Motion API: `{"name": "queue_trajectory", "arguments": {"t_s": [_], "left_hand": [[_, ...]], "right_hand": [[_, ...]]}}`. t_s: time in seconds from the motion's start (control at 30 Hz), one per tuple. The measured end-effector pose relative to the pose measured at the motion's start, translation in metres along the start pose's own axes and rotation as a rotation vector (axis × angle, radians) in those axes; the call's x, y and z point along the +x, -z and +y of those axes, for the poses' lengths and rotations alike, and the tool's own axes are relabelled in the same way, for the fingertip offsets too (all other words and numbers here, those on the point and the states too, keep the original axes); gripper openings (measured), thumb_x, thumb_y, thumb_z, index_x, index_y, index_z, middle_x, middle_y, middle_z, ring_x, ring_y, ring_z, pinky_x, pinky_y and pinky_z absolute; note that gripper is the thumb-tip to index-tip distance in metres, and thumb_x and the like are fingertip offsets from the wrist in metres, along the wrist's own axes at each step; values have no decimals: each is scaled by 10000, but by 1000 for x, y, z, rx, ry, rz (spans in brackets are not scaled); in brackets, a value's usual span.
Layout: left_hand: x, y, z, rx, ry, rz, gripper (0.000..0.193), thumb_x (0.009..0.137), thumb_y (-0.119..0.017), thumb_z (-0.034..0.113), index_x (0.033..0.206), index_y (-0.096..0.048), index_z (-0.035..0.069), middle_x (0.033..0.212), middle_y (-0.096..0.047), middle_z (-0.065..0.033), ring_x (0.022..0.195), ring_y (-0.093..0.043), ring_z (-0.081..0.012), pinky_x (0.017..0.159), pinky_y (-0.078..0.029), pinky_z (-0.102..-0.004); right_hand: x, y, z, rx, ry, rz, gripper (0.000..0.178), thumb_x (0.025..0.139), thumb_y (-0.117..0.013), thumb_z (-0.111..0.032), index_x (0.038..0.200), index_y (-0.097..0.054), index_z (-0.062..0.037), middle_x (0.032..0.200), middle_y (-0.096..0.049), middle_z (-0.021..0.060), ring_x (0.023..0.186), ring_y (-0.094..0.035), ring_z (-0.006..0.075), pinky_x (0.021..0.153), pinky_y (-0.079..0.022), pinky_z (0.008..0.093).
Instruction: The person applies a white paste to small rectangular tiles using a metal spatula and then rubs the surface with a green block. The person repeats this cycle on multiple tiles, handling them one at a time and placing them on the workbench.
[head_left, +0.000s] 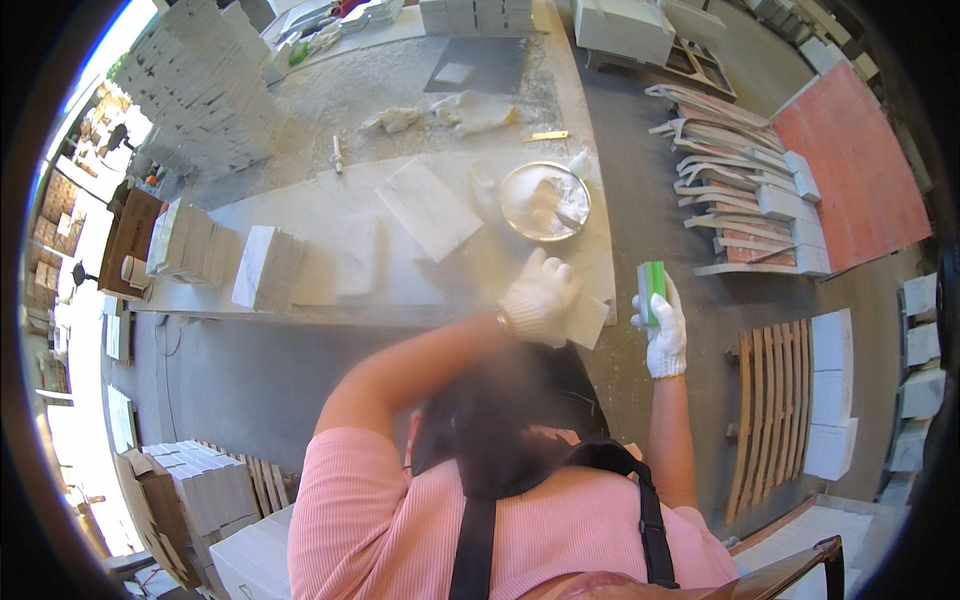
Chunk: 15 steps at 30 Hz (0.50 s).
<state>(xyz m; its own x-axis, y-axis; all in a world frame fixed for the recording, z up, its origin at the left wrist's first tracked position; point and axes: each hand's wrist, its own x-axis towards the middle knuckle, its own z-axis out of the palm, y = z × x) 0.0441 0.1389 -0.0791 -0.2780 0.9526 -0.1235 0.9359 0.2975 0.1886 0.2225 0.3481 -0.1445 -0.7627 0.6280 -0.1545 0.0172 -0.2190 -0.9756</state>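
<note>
White cotton glove on the left hand (pixel 540 297), and from the head view we have it closed over the edge of a pale tile (pixel 590 322), pinching it right by the table's near right corner; the thumb's exact place is hidden, so I cannot tell how it presses. Over to the right hand (pixel 666 335), gloved in white too, held up well apart from the table, with thumb and fingers wrapped snugly round a green-and-grey block (pixel 652 290). Just beyond the left hand, here's the main container: a round metal bowl (pixel 540 239) on the pale table (pixel 430 295), holding a white and cream mass (pixel 535 205), heaped unevenly, its exact nature unclear. A small white bottle (pixel 580 162) stands by the bowl's far rim, contents out of sight, with a yellow strip (pixel 548 135) lying beyond. Left of the bowl, a larger pale slab (pixel 430 207) lies flat and slanted; farther back, two loose whitish gloves (pixel 475 112) rest on the dusty top. Out at the far left end, a brown cardboard box (pixel 130 238), its inside too dim to read, sits beside upright stacked tiles (pixel 185 242). Down at lower left, another carton (pixel 160 515) leans against white stacked blocks (pixel 205 490).
</note>
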Motion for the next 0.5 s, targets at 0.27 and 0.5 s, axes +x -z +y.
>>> {"name": "queue_trajectory", "arguments": {"t_s": [0.27, 0.5], "left_hand": [[-92, -5, 14, -443, 369, 206, 915, 620, -928, 504, 1380, -602, 112, 1305, -597, -259, 1242, -597, -474, 1015, -533, -567], [-103, 2, 25, -350, 392, 270, 984, 530, -960, 470, 1370, -597, 110, 1334, -578, -191, 1218, -584, -429, 1041, -480, -541]], "right_hand": [[11, -75, 16, -1144, 452, 16, 700, 894, -782, -468, 1491, -606, -149, 1412, -635, 147, 1344, -571, 376, 1129, -464, 469], [-23, -92, -20, -1051, 626, 25, 654, 915, -776, -388, 1475, -609, -95, 1459, -604, 188, 1403, -511, 404, 1170, -420, 492]]}}
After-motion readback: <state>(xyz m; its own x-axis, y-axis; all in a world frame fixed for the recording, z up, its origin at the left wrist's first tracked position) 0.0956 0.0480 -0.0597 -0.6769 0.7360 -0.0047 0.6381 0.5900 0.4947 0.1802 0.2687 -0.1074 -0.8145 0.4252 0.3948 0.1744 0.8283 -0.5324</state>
